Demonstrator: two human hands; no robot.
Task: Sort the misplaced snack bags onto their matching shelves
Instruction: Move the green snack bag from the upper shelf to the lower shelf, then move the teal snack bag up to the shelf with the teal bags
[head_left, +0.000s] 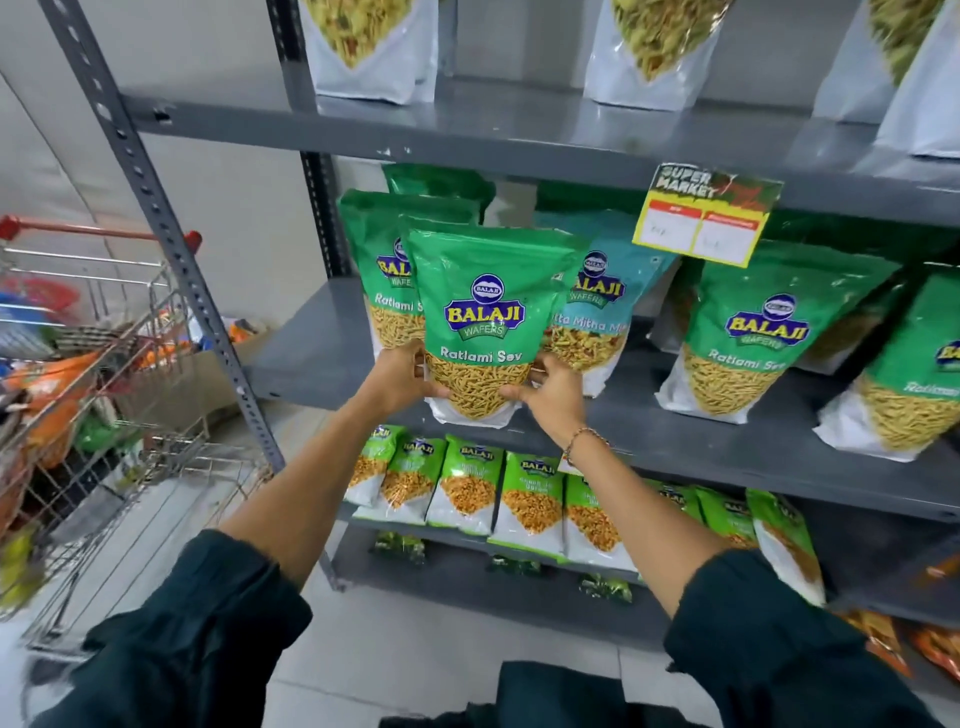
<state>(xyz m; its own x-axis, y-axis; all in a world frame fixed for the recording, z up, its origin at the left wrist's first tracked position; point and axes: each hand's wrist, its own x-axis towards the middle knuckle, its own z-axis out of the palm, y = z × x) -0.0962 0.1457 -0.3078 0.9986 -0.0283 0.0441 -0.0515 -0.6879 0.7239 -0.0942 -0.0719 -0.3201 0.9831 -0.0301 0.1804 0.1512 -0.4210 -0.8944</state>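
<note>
Head view: Ratlami Sev bag upright between both hands, left fingers and right fingers gripping its lower sides.

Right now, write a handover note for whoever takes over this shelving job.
Left hand and right hand: both grip the lower sides of a green sev bag, upright at the middle shelf.
It sits in front of a matching green bag; a teal bag stands just right of it.
Left to do: let go, check the teal bag belongs here, then work through the cart.
</note>
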